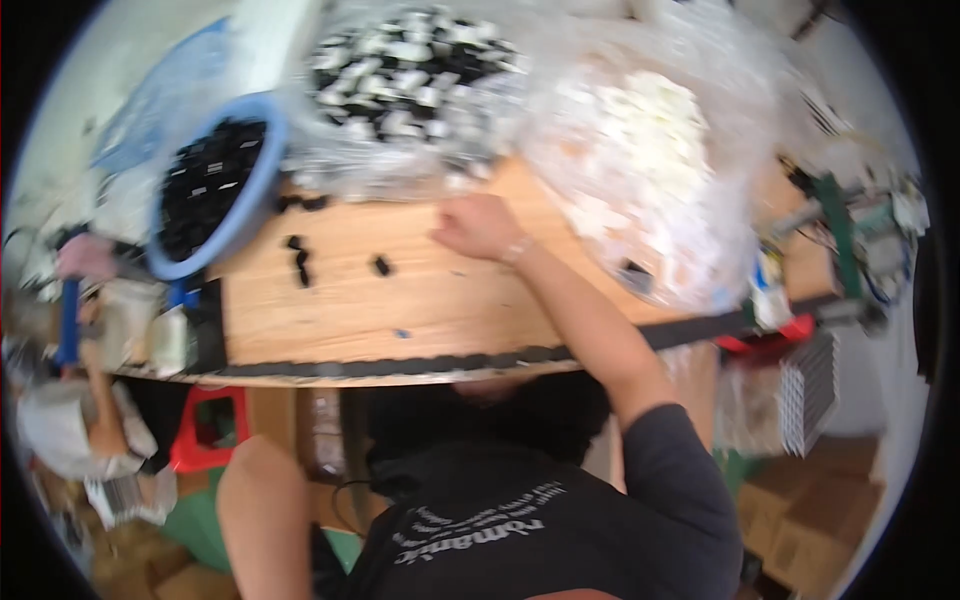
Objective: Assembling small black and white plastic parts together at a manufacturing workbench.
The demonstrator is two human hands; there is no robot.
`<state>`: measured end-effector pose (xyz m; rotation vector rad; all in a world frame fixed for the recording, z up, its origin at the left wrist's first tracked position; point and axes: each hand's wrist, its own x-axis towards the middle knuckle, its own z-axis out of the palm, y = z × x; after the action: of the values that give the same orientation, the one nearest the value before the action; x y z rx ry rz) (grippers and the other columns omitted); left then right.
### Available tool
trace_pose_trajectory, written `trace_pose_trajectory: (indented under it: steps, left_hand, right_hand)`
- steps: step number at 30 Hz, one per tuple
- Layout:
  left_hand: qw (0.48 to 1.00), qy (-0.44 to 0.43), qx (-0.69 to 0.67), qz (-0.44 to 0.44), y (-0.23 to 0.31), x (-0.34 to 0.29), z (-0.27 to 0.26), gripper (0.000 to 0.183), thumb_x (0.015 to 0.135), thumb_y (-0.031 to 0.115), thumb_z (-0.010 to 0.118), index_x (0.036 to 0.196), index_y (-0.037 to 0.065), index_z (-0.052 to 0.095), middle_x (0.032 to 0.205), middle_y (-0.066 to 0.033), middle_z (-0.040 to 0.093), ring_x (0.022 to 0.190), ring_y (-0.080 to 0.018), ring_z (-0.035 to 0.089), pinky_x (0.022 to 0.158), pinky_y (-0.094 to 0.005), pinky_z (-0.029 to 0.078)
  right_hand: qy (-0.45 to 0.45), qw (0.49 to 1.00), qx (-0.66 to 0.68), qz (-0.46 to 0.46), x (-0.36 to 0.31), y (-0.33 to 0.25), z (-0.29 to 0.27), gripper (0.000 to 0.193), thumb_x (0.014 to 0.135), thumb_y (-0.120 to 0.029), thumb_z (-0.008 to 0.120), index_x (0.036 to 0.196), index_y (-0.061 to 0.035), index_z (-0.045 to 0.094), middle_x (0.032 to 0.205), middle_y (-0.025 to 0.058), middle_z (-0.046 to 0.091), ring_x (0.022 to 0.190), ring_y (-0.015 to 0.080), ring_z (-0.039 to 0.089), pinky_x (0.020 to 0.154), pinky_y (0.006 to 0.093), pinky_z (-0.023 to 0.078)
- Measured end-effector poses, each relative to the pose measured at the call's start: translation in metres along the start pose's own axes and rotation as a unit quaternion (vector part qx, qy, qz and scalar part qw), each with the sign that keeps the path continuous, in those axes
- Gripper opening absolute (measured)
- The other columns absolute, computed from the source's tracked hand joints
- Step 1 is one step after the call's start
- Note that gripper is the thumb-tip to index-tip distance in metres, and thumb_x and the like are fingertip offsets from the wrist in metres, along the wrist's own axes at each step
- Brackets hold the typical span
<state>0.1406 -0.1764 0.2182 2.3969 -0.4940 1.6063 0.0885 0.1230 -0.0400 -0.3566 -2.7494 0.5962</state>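
My right hand is over the wooden tabletop, at the near side of a clear plastic bag. Its fingers look curled closed; motion blurs them, and whatever they might hold is hidden. Inside that bag lies a heap of small black and white pieces. To the hand's right, another clear bag spreads open around cream-white pieces. Several loose black pieces lie on the wood to its left. I cannot make out my left hand anywhere in this view.
A blue basin full of black pieces tilts at the table's left. A dark strip runs along the near edge. Green and metal equipment stands at the right. Beyond the left end are a red stool and another person.
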Motion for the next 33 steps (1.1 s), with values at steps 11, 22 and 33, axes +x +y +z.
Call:
trace_pose_trajectory:
  steps: [11,22,33]
  left_hand:
    - [0.783,0.029,0.081,-0.616,0.037,-0.105,-0.07,0.042,0.085,0.04,0.061,0.093,-0.001,0.057,0.077,-0.0098,0.052,0.072,-0.0295,0.052,0.065,-0.0385,0.042]
    - [0.518,0.302,0.379,-0.705,0.076,-0.163,-0.049,0.021,0.096,0.018,0.05,0.1,-0.001,0.06,0.086,-0.008,0.059,0.078,-0.0159,0.058,0.069,-0.0293,0.046]
    - [0.459,0.025,0.537,-0.707,0.085,-0.168,-0.085,0.025,0.083,0.024,0.064,0.098,0.004,0.06,0.086,-0.0138,0.061,0.083,-0.0318,0.06,0.073,-0.0408,0.048]
  right_hand:
    - [-0.029,0.998,0.053,0.022,-0.011,-0.003,-0.022,0.028,0.075,-0.033,0.071,0.067,-0.0092,0.058,0.06,0.0043,0.059,0.059,0.0241,0.059,0.054,0.0353,0.045]
    - [-0.035,0.996,0.074,0.033,-0.006,-0.005,-0.024,0.023,0.076,-0.028,0.071,0.069,-0.0088,0.06,0.055,0.0026,0.055,0.052,0.0186,0.056,0.051,0.0323,0.043]
    - [-0.052,0.993,0.094,0.039,-0.007,-0.001,-0.025,0.024,0.076,-0.027,0.07,0.069,-0.007,0.06,0.055,0.003,0.055,0.051,0.0181,0.055,0.051,0.0324,0.042]
